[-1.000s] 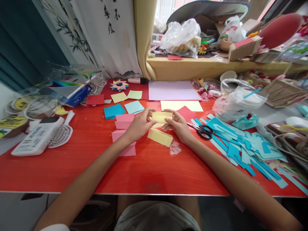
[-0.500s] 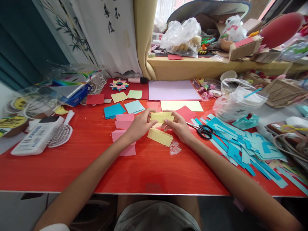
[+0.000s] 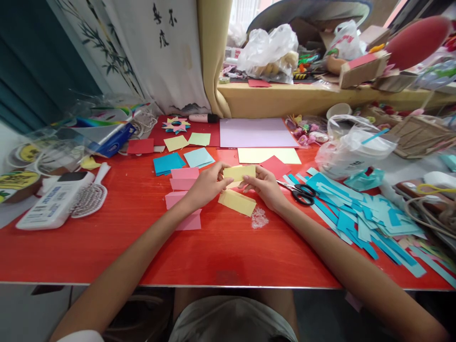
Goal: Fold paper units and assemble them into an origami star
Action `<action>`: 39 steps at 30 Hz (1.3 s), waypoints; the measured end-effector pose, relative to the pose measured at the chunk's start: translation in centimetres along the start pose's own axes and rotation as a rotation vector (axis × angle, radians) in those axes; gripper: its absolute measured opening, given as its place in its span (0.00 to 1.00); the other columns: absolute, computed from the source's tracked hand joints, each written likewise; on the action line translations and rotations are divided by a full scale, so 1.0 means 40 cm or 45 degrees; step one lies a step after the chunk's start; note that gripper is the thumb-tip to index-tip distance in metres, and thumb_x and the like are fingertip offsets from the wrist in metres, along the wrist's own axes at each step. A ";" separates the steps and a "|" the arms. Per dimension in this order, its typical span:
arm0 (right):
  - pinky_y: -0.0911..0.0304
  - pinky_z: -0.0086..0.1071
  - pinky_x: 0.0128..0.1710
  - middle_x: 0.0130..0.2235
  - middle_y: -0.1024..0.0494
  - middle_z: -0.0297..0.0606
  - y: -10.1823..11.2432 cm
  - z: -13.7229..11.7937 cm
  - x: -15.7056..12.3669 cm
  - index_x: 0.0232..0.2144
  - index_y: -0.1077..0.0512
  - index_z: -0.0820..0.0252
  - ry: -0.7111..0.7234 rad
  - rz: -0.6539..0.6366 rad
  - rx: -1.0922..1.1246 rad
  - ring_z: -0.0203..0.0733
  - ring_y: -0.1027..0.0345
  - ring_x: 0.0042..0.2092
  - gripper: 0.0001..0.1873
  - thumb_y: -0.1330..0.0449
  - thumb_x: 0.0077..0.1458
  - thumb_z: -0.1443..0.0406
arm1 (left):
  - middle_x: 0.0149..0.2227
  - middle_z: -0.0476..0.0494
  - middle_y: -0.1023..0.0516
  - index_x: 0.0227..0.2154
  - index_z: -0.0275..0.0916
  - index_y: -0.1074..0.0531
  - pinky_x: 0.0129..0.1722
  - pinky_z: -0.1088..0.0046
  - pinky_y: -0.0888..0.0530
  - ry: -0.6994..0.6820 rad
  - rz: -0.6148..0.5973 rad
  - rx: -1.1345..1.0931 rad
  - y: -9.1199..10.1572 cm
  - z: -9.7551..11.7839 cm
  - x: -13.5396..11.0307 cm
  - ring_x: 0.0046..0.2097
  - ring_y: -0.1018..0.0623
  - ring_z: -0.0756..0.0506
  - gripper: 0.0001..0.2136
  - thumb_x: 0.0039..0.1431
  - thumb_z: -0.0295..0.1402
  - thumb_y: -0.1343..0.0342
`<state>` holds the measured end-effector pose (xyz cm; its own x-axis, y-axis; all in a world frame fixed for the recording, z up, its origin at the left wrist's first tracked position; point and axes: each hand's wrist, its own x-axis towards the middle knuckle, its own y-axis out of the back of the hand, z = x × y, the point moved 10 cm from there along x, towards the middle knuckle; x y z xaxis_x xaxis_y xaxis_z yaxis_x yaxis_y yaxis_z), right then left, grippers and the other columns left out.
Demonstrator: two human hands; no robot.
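A yellow piece of paper point(image 3: 239, 174), folded into a strip, is held above the table between both hands. My left hand point(image 3: 211, 184) pinches its left end, fingers closed. At its right end my right hand point(image 3: 262, 186) grips it between thumb and fingers. Just below lies another creased yellow paper point(image 3: 237, 203), flat on the red table. Folded pink papers point(image 3: 185, 179) lie beside and partly behind my left forearm. Black-handled scissors point(image 3: 302, 194) rest to the right of my right hand.
Blue paper strips point(image 3: 359, 213) are heaped at the right. Blue squares point(image 3: 168, 164), a lilac sheet point(image 3: 254, 133) and a paper star ring point(image 3: 176, 125) lie toward the back. A hairbrush point(image 3: 90, 197) and white bottle point(image 3: 57, 202) sit at the left; a plastic bag point(image 3: 356, 152) stands back right.
The yellow paper in my hands showed two edges standing apart; now its front is one flatter strip, folded together. Both hands have barely moved.
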<state>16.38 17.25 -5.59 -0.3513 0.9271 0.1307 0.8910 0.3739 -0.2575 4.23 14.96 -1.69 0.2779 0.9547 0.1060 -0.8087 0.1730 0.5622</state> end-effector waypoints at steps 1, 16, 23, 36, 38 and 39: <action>0.32 0.25 0.26 0.33 0.25 0.35 0.000 0.001 0.000 0.35 0.30 0.61 -0.001 0.000 0.005 0.32 0.29 0.29 0.13 0.35 0.47 0.63 | 0.29 0.50 0.30 0.41 0.41 0.36 0.31 0.73 0.31 0.003 0.000 -0.004 0.000 0.000 0.000 0.30 0.27 0.50 0.10 0.58 0.37 0.50; 0.33 0.25 0.26 0.30 0.25 0.34 -0.001 0.004 0.000 0.34 0.31 0.62 -0.017 -0.006 -0.001 0.32 0.30 0.27 0.12 0.35 0.46 0.65 | 0.28 0.50 0.29 0.37 0.40 0.36 0.31 0.72 0.32 -0.028 -0.010 0.034 -0.003 0.000 0.004 0.28 0.28 0.49 0.07 0.57 0.36 0.51; 0.33 0.26 0.27 0.28 0.25 0.34 -0.003 0.005 -0.002 0.33 0.31 0.62 -0.019 -0.027 -0.007 0.32 0.30 0.27 0.10 0.36 0.48 0.64 | 0.26 0.51 0.29 0.35 0.40 0.35 0.31 0.72 0.32 -0.018 -0.008 0.055 -0.002 0.004 0.002 0.28 0.28 0.49 0.07 0.57 0.36 0.52; 0.32 0.25 0.27 0.30 0.25 0.34 -0.003 0.010 -0.003 0.35 0.30 0.63 -0.023 -0.038 -0.004 0.33 0.29 0.29 0.10 0.37 0.49 0.65 | 0.27 0.52 0.30 0.34 0.40 0.35 0.31 0.72 0.32 -0.012 -0.008 0.058 -0.001 0.003 0.003 0.27 0.27 0.49 0.07 0.57 0.37 0.51; 0.32 0.25 0.27 0.30 0.25 0.34 -0.003 0.009 -0.003 0.34 0.30 0.63 -0.022 -0.034 -0.004 0.33 0.29 0.29 0.10 0.36 0.48 0.65 | 0.26 0.52 0.30 0.34 0.40 0.35 0.31 0.72 0.32 -0.013 -0.010 0.052 -0.001 0.003 0.003 0.27 0.27 0.49 0.07 0.56 0.37 0.51; 0.32 0.25 0.27 0.31 0.25 0.34 -0.002 0.009 -0.003 0.34 0.30 0.63 -0.023 -0.032 -0.007 0.33 0.29 0.29 0.10 0.36 0.48 0.65 | 0.26 0.52 0.30 0.34 0.40 0.35 0.31 0.72 0.32 -0.014 -0.009 0.048 -0.001 0.003 0.003 0.27 0.28 0.49 0.07 0.56 0.37 0.51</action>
<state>16.24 17.12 -5.91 -0.3789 0.9177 0.1198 0.8834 0.3972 -0.2488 4.36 15.05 -1.58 0.2895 0.9507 0.1111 -0.7865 0.1701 0.5937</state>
